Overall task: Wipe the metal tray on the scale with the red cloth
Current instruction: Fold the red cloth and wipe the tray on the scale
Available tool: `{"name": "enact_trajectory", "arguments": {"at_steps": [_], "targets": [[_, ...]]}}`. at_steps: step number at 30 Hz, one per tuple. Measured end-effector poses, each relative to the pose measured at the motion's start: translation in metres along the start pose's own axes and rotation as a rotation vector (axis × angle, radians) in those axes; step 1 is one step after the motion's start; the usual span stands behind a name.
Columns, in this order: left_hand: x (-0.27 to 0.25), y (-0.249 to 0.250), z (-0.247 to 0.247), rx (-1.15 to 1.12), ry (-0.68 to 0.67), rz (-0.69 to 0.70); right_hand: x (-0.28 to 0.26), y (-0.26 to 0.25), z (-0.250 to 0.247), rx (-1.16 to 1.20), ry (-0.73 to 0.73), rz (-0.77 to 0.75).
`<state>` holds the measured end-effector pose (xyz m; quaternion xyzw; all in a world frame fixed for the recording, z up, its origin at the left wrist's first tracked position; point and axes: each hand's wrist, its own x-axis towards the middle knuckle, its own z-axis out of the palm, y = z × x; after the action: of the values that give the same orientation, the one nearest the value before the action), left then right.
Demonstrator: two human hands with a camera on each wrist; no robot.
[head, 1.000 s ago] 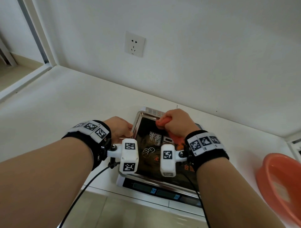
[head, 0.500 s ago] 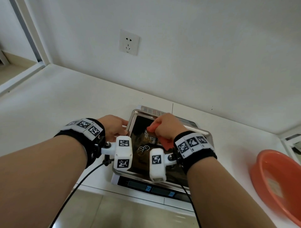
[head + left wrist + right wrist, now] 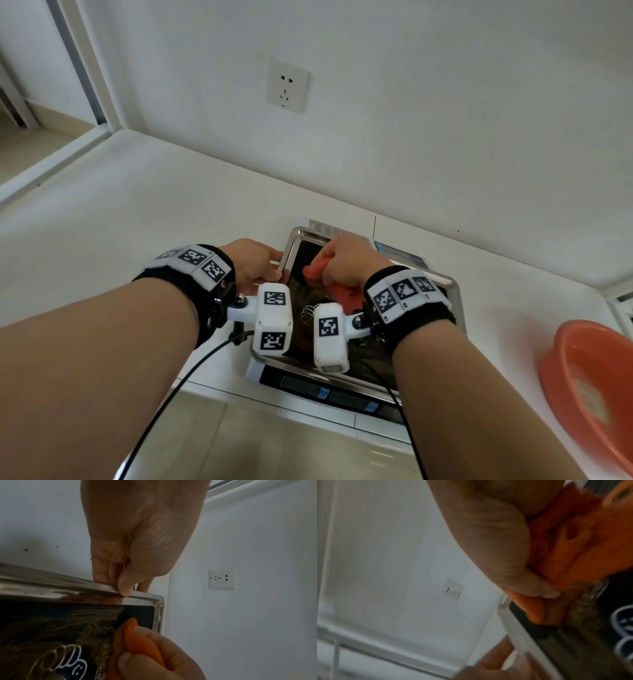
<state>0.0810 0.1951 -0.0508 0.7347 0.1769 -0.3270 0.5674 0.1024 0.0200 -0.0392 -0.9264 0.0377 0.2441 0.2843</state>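
The shiny metal tray (image 3: 455,301) sits on a white scale (image 3: 329,394) at the counter's front edge. My left hand (image 3: 255,263) pinches the tray's left rim (image 3: 102,586), thumb on top and fingers outside. My right hand (image 3: 346,262) grips the bunched red cloth (image 3: 317,269) and presses it on the tray floor near the far left corner (image 3: 157,601). The cloth (image 3: 137,639) bulges out between thumb and fingers; the blurred right wrist view shows the cloth (image 3: 573,545) in the palm.
An orange plastic basin (image 3: 589,387) stands on the counter to the right. A wall socket (image 3: 287,85) sits above the counter. The scale's display panel (image 3: 325,390) faces me. Wrist-camera cables hang below both arms.
My right hand has slid the red cloth leftward across the tray toward its far left corner. The left hand has kept its hold on the left rim.
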Motion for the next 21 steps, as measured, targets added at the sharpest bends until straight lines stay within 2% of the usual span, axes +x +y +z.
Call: {"name": "enact_trajectory", "arguments": {"at_steps": [2, 5, 8, 11, 16, 19, 21], "targets": [[-0.006, 0.0, -0.001, 0.033, -0.013, -0.003, 0.002, 0.005, -0.005, 0.066, 0.036, 0.016], [-0.011, -0.003, -0.003, 0.089, -0.015, -0.002, 0.01, 0.015, -0.008, 0.13, 0.226, 0.055], [-0.006, -0.006, -0.002, 0.014, -0.033, -0.007, 0.011, 0.012, -0.001, 0.119, 0.251, 0.061], [-0.005, -0.007, -0.001, -0.026, -0.025, -0.039, 0.009, 0.0, 0.009, 0.095, 0.2, 0.015], [-0.005, -0.006, -0.001, -0.026, -0.01, -0.024, -0.003, -0.018, 0.019, -0.006, 0.034, -0.097], [-0.003, -0.007, -0.001, -0.023, -0.003, -0.018, -0.013, -0.021, 0.01, -0.113, -0.13, -0.096], [-0.007, -0.006, -0.001, -0.016, -0.013, -0.025, -0.014, -0.02, 0.002, -0.102, -0.124, -0.084]]}}
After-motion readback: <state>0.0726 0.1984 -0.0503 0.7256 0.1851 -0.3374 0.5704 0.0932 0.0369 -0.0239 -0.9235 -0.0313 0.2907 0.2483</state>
